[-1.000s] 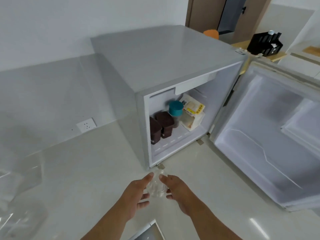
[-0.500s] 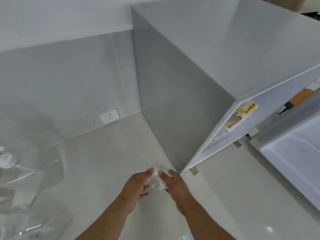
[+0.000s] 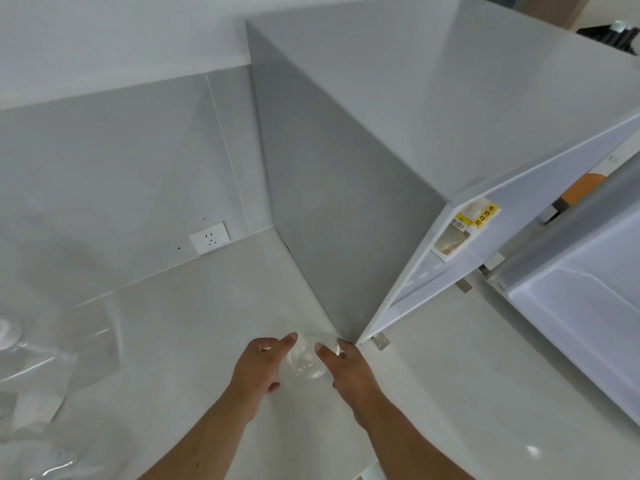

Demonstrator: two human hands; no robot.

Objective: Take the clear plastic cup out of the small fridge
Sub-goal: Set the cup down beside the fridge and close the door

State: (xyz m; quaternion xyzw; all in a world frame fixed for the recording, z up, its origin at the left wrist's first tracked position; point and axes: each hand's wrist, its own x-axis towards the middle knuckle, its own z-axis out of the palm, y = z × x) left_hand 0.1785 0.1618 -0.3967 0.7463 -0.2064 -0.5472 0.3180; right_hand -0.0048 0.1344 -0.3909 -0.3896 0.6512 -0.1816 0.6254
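Note:
The clear plastic cup (image 3: 308, 356) sits low over the pale counter, just in front of the small grey fridge's (image 3: 363, 161) left front corner. My left hand (image 3: 258, 367) wraps its left side and my right hand (image 3: 346, 370) its right side, fingertips meeting over the rim. The fridge stands open, with its white door (image 3: 581, 313) swung out to the right. Only a sliver of the inside shows, with a yellow-labelled bread packet (image 3: 460, 233).
Crumpled clear plastic wrap (image 3: 45, 368) lies on the counter at the left. A white wall socket (image 3: 209, 237) is set low in the grey backsplash. A black object (image 3: 613, 32) stands beyond the fridge at the top right.
My view has swung left and closer, so the fridge's inside is almost out of sight. Both hands stay around the cup, now beside the fridge's left front corner.

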